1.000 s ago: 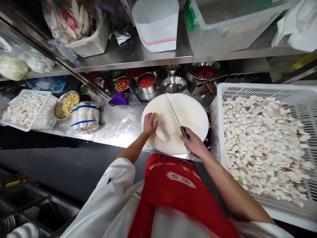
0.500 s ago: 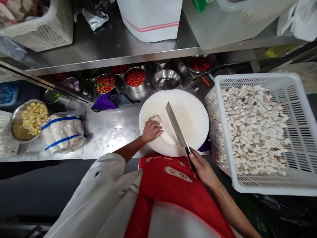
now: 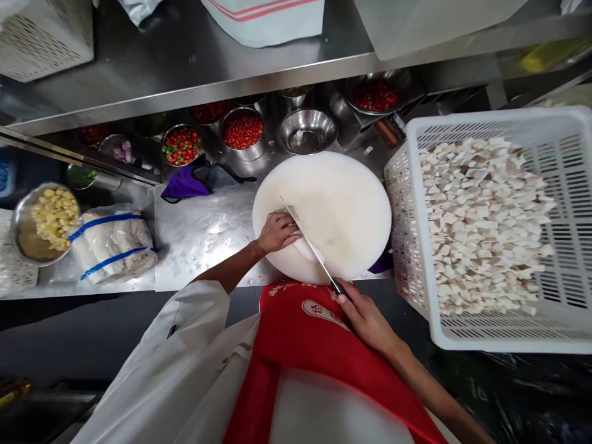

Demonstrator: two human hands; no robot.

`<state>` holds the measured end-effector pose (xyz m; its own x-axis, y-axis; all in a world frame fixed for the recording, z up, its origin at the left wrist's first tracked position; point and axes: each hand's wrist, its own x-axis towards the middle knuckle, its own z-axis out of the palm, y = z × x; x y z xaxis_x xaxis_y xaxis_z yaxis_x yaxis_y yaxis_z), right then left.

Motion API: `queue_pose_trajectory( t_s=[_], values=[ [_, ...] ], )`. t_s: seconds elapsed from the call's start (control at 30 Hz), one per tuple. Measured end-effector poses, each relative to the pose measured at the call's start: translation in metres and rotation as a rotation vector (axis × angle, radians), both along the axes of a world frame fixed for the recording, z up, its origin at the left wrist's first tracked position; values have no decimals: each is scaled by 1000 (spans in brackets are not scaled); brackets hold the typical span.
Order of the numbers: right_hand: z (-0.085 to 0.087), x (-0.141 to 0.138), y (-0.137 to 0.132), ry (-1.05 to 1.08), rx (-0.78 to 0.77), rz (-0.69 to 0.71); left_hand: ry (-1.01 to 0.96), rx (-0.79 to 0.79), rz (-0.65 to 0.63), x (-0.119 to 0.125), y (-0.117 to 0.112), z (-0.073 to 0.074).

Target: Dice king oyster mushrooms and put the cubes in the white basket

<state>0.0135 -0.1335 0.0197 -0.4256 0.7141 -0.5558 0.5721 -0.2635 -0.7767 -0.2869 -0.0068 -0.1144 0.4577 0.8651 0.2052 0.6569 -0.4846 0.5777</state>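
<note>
On a round white cutting board (image 3: 349,203) lies a pale king oyster mushroom (image 3: 306,250), partly covered by my left hand (image 3: 277,233). The fingers of that hand are curled over it and press it to the board. My right hand (image 3: 365,313) is wrapped round the black handle of a long kitchen knife (image 3: 307,242). The blade is seen nearly edge-on, slanting across the mushroom close beside my left fingertips. Whether the edge has entered the mushroom I cannot tell.
A white plastic basket (image 3: 419,246) with cut mushroom pieces stands right of the board. Behind are a steel bowl (image 3: 308,131), chopped chillies (image 3: 243,129) and a purple cloth item (image 3: 186,182). Leftward lies a bag of whole mushrooms (image 3: 113,243). A steel shelf (image 3: 185,92) overhangs the back.
The knife has moved left from the open board onto the mushroom, its blade turned edge-on. My left hand stays on the mushroom. The camera view has shifted slightly.
</note>
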Motion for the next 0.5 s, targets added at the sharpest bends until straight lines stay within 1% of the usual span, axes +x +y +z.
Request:
queue_pose_trajectory(
  t_s=[0.07, 0.17, 0.27, 0.37, 0.5],
  values=[
    [3, 6, -5, -8, -29, -1, 7, -20, -6, -1, 0, -1],
    [12, 15, -9, -26, -75, -3, -39, -49, -2, -2, 1, -1],
    [21, 17, -4, -42, -100, -1, -63, -90, 7, -3, 2, 0],
    [19, 1, 18, -15, -83, -14, -71, -128, 22, -3, 3, 2],
    [1, -41, 61, 80, -16, -45, -80, -119, 34, -4, 4, 5]
  ],
)
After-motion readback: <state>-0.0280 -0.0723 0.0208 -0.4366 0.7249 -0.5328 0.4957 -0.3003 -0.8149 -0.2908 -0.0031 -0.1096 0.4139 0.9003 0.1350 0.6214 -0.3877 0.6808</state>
